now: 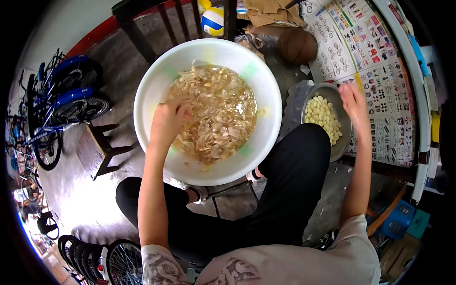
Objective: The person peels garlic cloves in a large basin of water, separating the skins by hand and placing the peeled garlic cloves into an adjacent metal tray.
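A large white basin point(147, 102) holds water with garlic skins and some cloves floating in it. Over its left part is my left hand point(172, 116), fingers curled towards the water; whether anything is between them is too small to tell. My right hand point(350, 99) is raised at the right edge of a grey metal bowl point(342, 137), its fingers apart and nothing seen in them. Peeled garlic cloves point(323, 116) lie in that bowl.
A dark chair point(183, 21) stands behind the basin, near a volleyball point(213, 21) and a brown basketball point(297, 45). To the left are a small wooden stool point(92, 151) and bicycles point(76, 107). Printed sheets point(380, 95) cover a surface at right.
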The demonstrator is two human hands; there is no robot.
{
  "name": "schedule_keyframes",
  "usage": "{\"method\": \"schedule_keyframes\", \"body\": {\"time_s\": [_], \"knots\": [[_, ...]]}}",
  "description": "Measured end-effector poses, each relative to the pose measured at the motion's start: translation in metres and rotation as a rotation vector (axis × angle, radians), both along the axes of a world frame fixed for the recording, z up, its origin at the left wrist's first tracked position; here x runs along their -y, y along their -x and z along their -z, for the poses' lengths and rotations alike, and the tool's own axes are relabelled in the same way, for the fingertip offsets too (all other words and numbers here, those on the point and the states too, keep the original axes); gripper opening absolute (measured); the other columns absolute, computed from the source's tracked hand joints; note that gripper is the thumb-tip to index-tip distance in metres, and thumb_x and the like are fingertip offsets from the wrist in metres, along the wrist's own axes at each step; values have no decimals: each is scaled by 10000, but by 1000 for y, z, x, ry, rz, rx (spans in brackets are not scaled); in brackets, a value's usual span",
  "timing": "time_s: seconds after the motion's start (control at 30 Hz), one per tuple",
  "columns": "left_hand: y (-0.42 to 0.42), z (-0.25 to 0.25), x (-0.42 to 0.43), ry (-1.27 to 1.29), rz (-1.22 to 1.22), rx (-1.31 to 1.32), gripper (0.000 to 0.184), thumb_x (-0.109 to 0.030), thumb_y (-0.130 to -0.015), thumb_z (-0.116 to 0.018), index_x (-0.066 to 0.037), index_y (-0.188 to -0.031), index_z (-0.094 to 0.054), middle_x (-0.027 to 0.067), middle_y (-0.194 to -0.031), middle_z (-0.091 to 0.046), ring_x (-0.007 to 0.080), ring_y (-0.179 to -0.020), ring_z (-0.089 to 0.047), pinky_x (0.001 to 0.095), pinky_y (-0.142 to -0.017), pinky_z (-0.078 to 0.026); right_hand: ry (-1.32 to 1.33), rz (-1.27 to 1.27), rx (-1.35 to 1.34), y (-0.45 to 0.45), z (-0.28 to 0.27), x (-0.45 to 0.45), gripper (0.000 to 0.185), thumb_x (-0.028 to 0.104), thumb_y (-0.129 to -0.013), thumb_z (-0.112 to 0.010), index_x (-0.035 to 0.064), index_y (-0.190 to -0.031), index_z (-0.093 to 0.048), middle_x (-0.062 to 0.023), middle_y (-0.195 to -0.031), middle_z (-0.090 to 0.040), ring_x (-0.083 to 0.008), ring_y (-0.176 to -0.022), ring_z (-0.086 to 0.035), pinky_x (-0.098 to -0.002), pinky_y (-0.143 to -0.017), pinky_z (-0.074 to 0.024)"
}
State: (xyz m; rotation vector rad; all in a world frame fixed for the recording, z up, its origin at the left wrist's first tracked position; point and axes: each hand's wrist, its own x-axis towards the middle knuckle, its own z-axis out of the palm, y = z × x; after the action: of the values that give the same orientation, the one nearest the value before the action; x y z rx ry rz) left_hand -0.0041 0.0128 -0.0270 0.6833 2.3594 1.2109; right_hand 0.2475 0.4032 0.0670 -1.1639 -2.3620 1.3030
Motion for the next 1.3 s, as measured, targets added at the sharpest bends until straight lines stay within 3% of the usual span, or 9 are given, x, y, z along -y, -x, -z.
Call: {"method": "schedule_keyframes", "body": {"time_s": [0.03, 0.07, 0.23, 0.4, 0.53, 0.8, 1.0, 1.1, 1.3], "knots": [[0, 0, 0, -8, -14, 3, 328, 11, -896, -501, -70, -1137, -707, 145, -770, -708, 266, -718, -709, 365, -694, -547, -321, -179, 147, -33, 29, -36, 299, 283, -1015, -547, 20, -1132, -628, -57, -973, -655, -143, -937, -587, -262, -827, -472], [0, 0, 0, 60, 71, -7, 315, 3, -892, -504, -72, -1117, -711, 144, -778, -713, 270, -730, -712, 362, -697, -549, -228, -144, 518, -46, 31, -50, 326, 274, -998, -560, 25, -1201, -612, -139, -1075, -658, -247, -1007, -630, -315, -883, -484], [-14, 13, 15, 297, 413, -34, 278, -17, -822, -568, -39, -1070, -691, 124, -855, -722, 275, -829, -705, 361, -775, -546, -883, -312, 631, -57, 52, -17, 398, 220, -964, -593, 85, -1338, -572, -208, -1347, -558, -373, -1201, -578, -427, -955, -474], [-41, 46, 21, 355, 461, -104, 230, -106, -751, -716, -85, -980, -720, 111, -861, -715, 304, -818, -697, 404, -754, -540, -164, -579, -140, 64, 27, 145, 248, 152, -954, -606, 84, -1188, -653, -140, -1044, -685, -263, -894, -694, -356, -774, -541], [-41, 60, 20, 429, 503, -98, 164, -125, -761, -692, -108, -921, -719, 115, -880, -708, 315, -881, -687, 432, -787, -528, -240, -1183, 337, 124, 87, 210, 305, 278, -871, -698, 103, -1120, -686, -95, -1054, -683, -311, -1016, -666, -457, -815, -547], [-20, 35, 29, 408, 436, 177, 167, -126, -806, -695, -68, -963, -696, 136, -926, -698, 334, -908, -672, 443, -773, -507, -44, -1144, 408, 142, 116, 239, 205, 180, -796, -767, 81, -965, -709, -90, -1017, -664, -299, -985, -663, -442, -808, -548], [-21, 23, 35, 346, 235, -204, 227, -146, -827, -708, -75, -1041, -684, 129, -936, -672, 333, -907, -666, 433, -779, -507, -430, -1197, 81, 128, 144, 259, 148, 193, -815, -757, 61, -858, -703, -80, -948, -602, -311, -969, -613, -430, -812, -530], [-21, 16, 33, 279, 106, -544, 248, -156, -835, -714, -88, -1072, -693, 119, -924, -654, 331, -871, -663, 419, -767, -512, -157, -1078, 57, 133, 140, 259, 148, 185, -836, -735, 43, -855, -697, -113, -929, -622, -310, -960, -630, -443, -785, -519], [-26, 5, 34, 206, 151, 104, 294, -204, -864, -717, -63, -1121, -686, 118, -896, -691, 258, -838, -677, 365, -759, -521, 188, -903, 248, 151, 122, 241, 172, 166, -869, -716, 1, -914, -714, -175, -899, -706, -333, -798, -668, -431, -723, -499]]}}
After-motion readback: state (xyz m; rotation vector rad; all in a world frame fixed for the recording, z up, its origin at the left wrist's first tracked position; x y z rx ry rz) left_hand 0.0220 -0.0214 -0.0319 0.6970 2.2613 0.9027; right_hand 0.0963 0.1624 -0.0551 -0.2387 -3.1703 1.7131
